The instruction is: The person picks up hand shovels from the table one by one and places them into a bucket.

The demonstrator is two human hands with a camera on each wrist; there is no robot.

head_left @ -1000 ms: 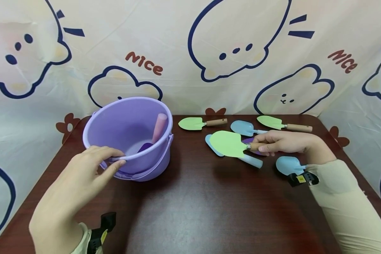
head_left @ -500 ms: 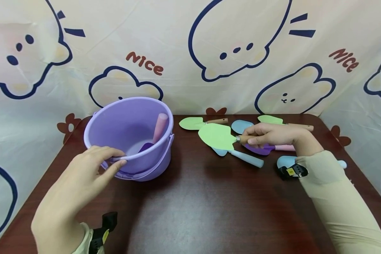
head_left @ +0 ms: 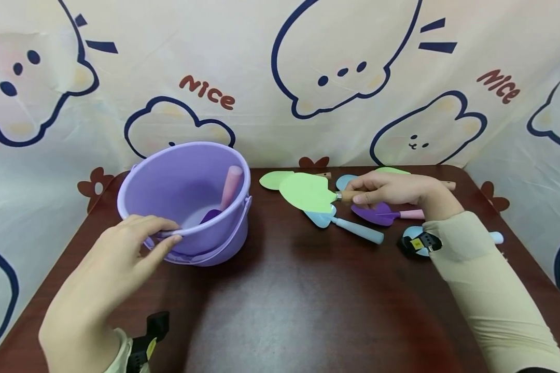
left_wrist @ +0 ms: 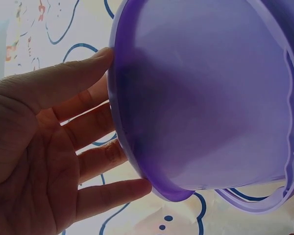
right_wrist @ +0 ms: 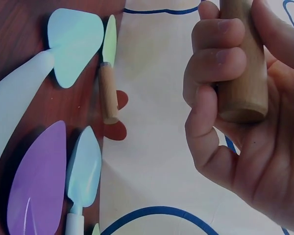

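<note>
A purple bucket (head_left: 186,197) stands tilted at the left of the table; inside lies a trowel with a pink handle (head_left: 232,186) and purple blade. My left hand (head_left: 116,259) pinches the bucket's near rim between thumb and fingers. In the right wrist view, the fingers of my right hand (right_wrist: 235,98) curl round a wooden handle (right_wrist: 242,93). That handle belongs to a green trowel (head_left: 308,192), held above the table with its blade to the left. Below it lies a blue trowel (head_left: 357,229) with a pale handle.
A second green trowel (head_left: 273,180) lies at the back, partly covered by the held one. A purple trowel (head_left: 378,214), a blue one (head_left: 345,181) and another green one (head_left: 392,170) lie round my right hand. One blue trowel (head_left: 496,238) is partly under the right forearm.
My right hand has moved left and slightly away with the green trowel, uncovering the purple trowel and more of the blue one beneath. The left hand has stayed on the bucket rim.
</note>
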